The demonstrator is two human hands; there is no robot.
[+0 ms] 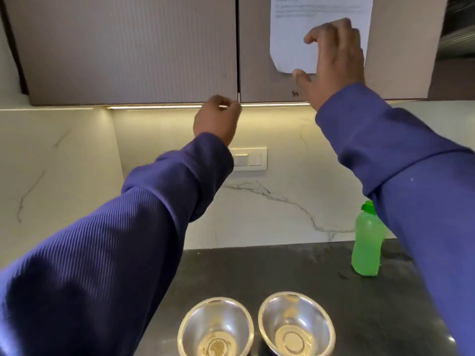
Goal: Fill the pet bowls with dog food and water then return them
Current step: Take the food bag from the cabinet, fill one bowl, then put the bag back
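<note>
Two steel pet bowls sit nearest the viewer on the dark counter (295,268), the left bowl (216,327) and the right bowl (297,323) side by side, just apart, upright and apparently empty save for a faint residue at each base. Neither food nor water is in them yet.

Grip: the left hand (218,119) is raised to the bottom edge of the left cabinet door (123,50), beside the seam between the two doors. Its fingers are curled closed over that lower lip; the fingertips themselves are hidden behind the edge, so the depth of purchase cannot be confirmed. The right hand (331,60) is spread wide, holding nothing, in front of the right cabinet door (257,73) and overlapping a taped paper sheet (290,39). Whether the palm actually touches the door cannot be told.

Assessment: the step in hand appears to be opening the upper cabinet, presumably to reach the dog food. To do it well, the pull should come straight outward from the lip, close to the seam where leverage is best, with the elbow kept clear of the bowls below. The free hand would do better on bare door than on the paper, which could tear loose.

A green bottle (366,242) stands capped at the counter's rear right, well apart from the bowls and partly behind the right sleeve (411,155); a careless lowering of that arm could topple it.
</note>
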